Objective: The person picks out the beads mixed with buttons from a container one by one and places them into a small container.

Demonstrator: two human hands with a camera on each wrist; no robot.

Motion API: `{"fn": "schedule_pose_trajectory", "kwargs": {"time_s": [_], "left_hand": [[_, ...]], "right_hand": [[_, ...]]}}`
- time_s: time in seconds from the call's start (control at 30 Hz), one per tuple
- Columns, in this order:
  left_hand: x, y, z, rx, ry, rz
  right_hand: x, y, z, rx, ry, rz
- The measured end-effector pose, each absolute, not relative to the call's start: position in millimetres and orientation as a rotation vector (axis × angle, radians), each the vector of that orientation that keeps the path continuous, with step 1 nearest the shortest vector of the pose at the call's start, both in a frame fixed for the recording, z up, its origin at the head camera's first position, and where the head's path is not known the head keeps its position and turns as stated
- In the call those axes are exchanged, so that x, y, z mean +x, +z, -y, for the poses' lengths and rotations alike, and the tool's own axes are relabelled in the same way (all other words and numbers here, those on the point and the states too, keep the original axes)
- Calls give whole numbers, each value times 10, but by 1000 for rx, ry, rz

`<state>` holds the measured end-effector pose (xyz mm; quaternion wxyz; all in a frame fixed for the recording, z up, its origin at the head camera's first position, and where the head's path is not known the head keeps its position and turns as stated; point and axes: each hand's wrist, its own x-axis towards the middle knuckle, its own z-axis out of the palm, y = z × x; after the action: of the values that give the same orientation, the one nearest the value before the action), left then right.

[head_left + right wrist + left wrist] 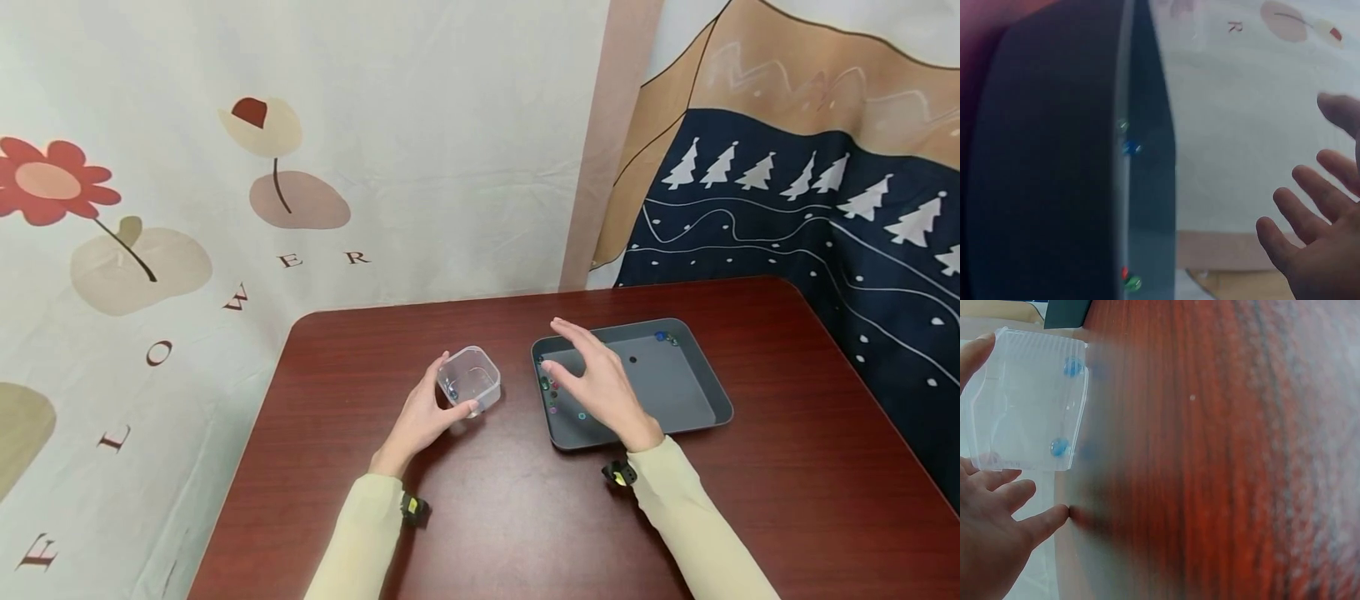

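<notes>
My left hand grips a small clear plastic box between thumb and fingers, left of the tray. Two blue marbles show at the bottom of the box in the left wrist view. Over the left part of a shallow grey tray hovers my right hand, its fingers spread and nothing held. Small coloured beads and marbles lie along the tray's left side, among them a green marble. A blue marble sits in the far right corner, with greenish ones beside it.
Box and tray are on a dark red wooden table. Behind its far edge hangs a printed cloth with flowers and letters, and a dark blue part with white trees to the right. A small dark bead lies mid-tray.
</notes>
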<state>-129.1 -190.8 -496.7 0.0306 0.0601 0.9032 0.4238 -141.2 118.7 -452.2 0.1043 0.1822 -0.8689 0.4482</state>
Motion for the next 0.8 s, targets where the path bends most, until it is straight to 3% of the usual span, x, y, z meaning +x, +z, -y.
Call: {"fn": "schedule_pose_trajectory", "kwargs": {"time_s": [0.8], "left_hand": [[-1280,-4955,1909,178,1320,-2782]], "right_hand": [[-1526,-4871,-1307,649,972,2988]]}}
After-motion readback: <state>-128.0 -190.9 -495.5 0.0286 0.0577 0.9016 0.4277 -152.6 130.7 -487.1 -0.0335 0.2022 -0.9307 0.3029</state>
